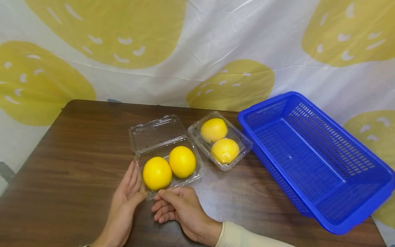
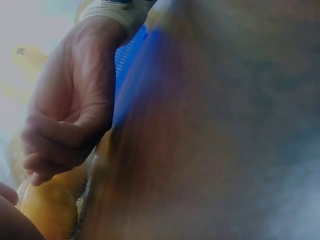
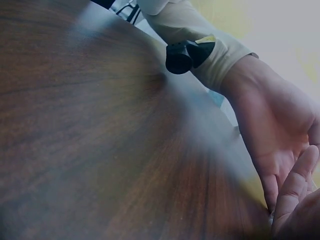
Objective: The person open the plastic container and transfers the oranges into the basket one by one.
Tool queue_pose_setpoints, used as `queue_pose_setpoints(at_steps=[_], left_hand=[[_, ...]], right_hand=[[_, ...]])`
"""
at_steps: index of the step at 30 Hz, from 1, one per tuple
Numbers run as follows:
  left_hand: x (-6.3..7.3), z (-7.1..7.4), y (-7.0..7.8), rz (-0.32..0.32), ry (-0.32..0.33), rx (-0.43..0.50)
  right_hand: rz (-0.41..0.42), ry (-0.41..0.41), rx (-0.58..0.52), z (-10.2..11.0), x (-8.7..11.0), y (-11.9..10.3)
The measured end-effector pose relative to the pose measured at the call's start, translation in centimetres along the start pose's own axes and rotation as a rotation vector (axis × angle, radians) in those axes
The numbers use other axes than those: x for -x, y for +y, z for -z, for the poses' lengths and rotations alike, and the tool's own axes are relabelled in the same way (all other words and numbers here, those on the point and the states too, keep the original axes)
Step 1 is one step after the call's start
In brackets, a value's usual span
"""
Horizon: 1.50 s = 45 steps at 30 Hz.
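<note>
A clear plastic clamshell box [image 1: 197, 175] lies on the table with its lid [image 1: 158, 132] folded back. Inside it sit two round yellow fruits, one at the left [image 1: 157, 173] and one at the right [image 1: 182, 162]. My left hand [image 1: 123, 199] rests along the box's left side, fingers extended, thumb at the near left corner. At the near edge is my right hand [image 1: 185, 209], thumb tip by the rim, fingers loosely bent below it. In the left wrist view, the right hand [image 2: 75, 100] shows bent fingers above a blurred yellow fruit [image 2: 52, 205].
A second clear box [image 1: 226, 167], lid down over two yellow fruits, lies just behind and right of the open one. A large blue slotted basket [image 1: 308, 157] stands at the right. Behind the brown table [image 1: 77, 164] hangs a patterned cloth [image 1: 216, 34].
</note>
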<state>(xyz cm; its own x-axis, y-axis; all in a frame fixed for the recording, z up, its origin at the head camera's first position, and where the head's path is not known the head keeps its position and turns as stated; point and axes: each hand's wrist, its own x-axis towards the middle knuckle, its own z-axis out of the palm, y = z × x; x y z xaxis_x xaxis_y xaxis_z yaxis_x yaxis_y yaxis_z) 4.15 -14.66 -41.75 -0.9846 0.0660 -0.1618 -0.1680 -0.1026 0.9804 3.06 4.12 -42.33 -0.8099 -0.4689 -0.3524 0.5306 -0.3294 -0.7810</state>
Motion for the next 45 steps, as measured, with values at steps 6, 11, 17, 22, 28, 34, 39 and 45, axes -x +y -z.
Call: queue_pose_setpoints(at_steps=[6,11,17,22,28,34,39,45], left_hand=[[0.4,0.1,-0.4,-0.009,-0.035,0.016],[0.6,0.0,-0.6,-0.031,-0.025,0.009],[0.7,-0.1,-0.6,-0.045,-0.018,-0.001],[0.8,-0.2,-0.6,-0.046,-0.003,-0.012],[0.8,-0.2,-0.4,-0.039,0.023,-0.053],[0.8,0.0,-0.2,-0.041,0.051,-0.109],[0.8,0.1,-0.2,-0.048,0.064,-0.130],[0.7,0.1,-0.3,-0.062,0.070,-0.151]], right_hand=[[0.003,-0.001,0.005,0.0,0.1,0.0],[0.001,-0.002,0.000,0.0,0.1,0.0],[-0.001,0.003,0.001,0.0,0.1,0.1],[-0.011,0.002,0.001,0.0,0.1,0.0],[-0.065,-0.035,0.029,0.0,0.6,-0.1],[-0.055,-0.176,0.165,-0.1,1.7,-0.5],[0.103,-0.240,0.376,-0.1,2.1,-1.5],[0.393,-0.225,0.678,0.2,2.1,-2.9]])
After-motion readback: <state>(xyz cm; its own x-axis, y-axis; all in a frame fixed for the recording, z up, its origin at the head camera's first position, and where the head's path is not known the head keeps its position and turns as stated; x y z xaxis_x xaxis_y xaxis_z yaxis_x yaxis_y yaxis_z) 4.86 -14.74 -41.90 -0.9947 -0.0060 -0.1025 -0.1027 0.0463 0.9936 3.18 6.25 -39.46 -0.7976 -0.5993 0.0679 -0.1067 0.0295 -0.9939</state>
